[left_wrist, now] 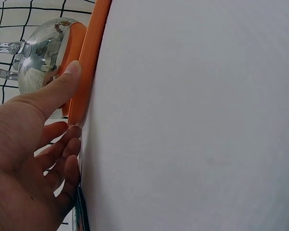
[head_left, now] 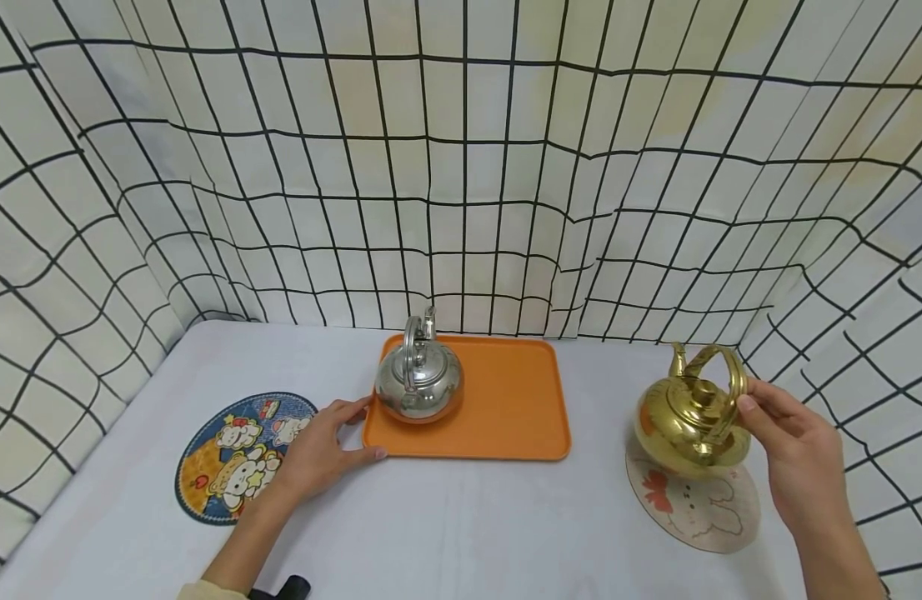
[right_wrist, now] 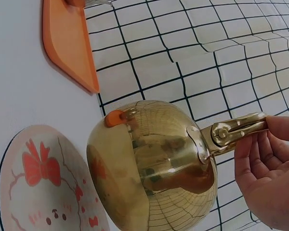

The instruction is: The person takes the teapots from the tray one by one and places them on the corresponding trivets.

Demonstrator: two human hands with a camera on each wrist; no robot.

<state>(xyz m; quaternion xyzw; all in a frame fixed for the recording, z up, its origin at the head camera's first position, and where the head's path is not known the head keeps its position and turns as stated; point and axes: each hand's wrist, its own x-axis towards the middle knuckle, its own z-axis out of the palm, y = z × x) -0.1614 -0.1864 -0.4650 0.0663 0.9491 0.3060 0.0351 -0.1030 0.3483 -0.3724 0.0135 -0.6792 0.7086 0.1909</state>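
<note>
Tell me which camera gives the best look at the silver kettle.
The head view: the silver kettle shows whole, upright on the orange tray, near the left hand. The left wrist view catches only part of its shiny body behind the tray's rim. The right wrist view barely shows it.

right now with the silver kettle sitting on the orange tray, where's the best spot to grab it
Probably by the arched handle of the silver kettle, coming from straight above. The handle stands upright over the lid, leaving a gap for fingers, while the round polished body looks slippery. The kettle sits at the left end of the orange tray, whose edge the left hand touches, so that hand is nearest.
</note>
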